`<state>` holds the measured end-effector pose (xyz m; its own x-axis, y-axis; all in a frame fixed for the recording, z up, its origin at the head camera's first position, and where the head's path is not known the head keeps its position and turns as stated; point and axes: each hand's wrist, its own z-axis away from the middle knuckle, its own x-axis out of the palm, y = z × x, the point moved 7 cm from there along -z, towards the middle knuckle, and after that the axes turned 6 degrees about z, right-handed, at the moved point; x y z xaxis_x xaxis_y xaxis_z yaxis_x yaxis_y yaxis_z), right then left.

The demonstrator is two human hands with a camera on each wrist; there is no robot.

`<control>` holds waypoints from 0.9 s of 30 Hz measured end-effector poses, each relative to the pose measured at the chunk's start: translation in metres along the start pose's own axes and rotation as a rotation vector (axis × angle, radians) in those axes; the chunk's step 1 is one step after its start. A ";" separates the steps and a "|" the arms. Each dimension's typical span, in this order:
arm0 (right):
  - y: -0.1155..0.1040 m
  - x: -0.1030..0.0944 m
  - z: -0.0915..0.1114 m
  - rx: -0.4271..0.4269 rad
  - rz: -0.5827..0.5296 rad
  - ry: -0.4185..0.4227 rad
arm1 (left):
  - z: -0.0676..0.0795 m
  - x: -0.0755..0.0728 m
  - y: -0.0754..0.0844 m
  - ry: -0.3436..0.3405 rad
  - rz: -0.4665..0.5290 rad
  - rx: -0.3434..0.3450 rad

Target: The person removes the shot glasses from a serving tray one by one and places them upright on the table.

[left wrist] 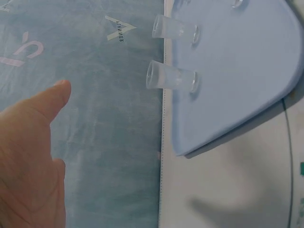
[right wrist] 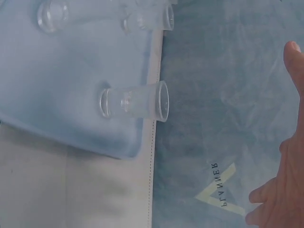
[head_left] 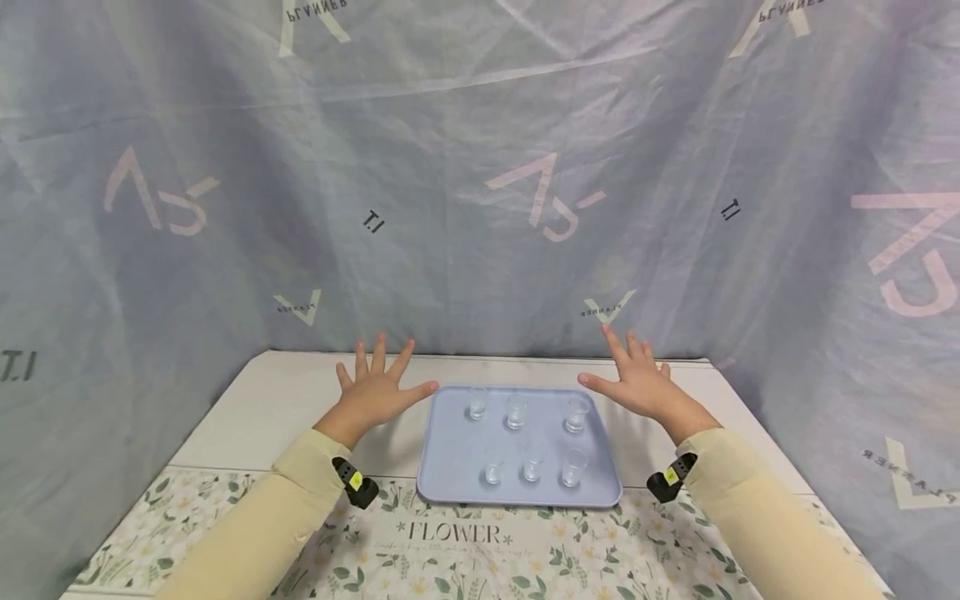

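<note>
On the table lies a light blue tray (head_left: 457, 454) carrying several small clear cups in two rows. In the back row stand a left cup (head_left: 477, 404), a middle cup (head_left: 516, 413) and a right cup (head_left: 575, 416); the front row includes a cup (head_left: 572, 469) at its right end. My left hand (head_left: 372, 396), fingers spread, is raised by the tray's back left corner and holds nothing. Spread likewise, my right hand (head_left: 639, 383) is raised past the back right corner, also holding nothing. Both wrist views show upright cups on the tray, apart from the hands.
A white table (head_left: 300, 400) carries the tray, with a floral cloth (head_left: 442, 550) marked FLOWER along its front. Grey-blue printed curtains (head_left: 450, 208) hang behind and on both sides. A black wrist camera (head_left: 356, 483) sits on the left wrist, another (head_left: 670, 478) on the right.
</note>
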<state>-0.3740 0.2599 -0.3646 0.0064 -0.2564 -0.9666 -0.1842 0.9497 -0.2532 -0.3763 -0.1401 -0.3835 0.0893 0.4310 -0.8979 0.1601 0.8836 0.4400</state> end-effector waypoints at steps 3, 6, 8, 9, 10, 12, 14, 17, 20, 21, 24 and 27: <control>0.001 0.004 0.000 -0.009 -0.046 0.013 | 0.000 0.007 -0.006 -0.003 -0.005 0.000; 0.001 0.007 -0.003 -0.022 -0.061 0.031 | -0.002 0.012 -0.011 -0.007 -0.002 0.001; 0.003 0.009 -0.004 -0.030 -0.056 0.049 | -0.003 0.013 -0.013 -0.006 0.003 0.004; 0.004 0.010 -0.005 -0.028 -0.053 0.056 | -0.004 0.013 -0.014 -0.003 0.007 0.004; 0.005 0.011 -0.005 -0.028 -0.053 0.064 | -0.005 0.014 -0.015 -0.001 0.008 0.005; 0.007 0.013 -0.004 -0.027 -0.059 0.078 | -0.007 0.014 -0.018 -0.001 0.014 0.004; 0.009 0.013 -0.005 -0.031 -0.079 0.094 | -0.007 0.015 -0.021 0.005 0.025 -0.003; 0.010 0.015 -0.004 -0.042 -0.125 0.122 | -0.007 0.017 -0.025 0.011 0.048 -0.010; 0.010 0.017 -0.003 -0.053 -0.165 0.165 | -0.006 0.021 -0.025 0.010 0.052 -0.004; 0.011 0.018 -0.003 -0.055 -0.172 0.176 | -0.006 0.022 -0.025 0.009 0.053 -0.001; 0.012 0.023 -0.001 -0.061 -0.195 0.197 | -0.006 0.025 -0.022 0.018 0.041 0.007; 0.014 0.029 0.001 -0.061 -0.215 0.201 | -0.006 0.026 -0.019 0.036 0.049 0.013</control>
<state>-0.3759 0.2660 -0.3958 -0.1417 -0.4868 -0.8620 -0.2582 0.8588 -0.4425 -0.3827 -0.1447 -0.4148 0.0617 0.4805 -0.8748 0.1696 0.8587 0.4837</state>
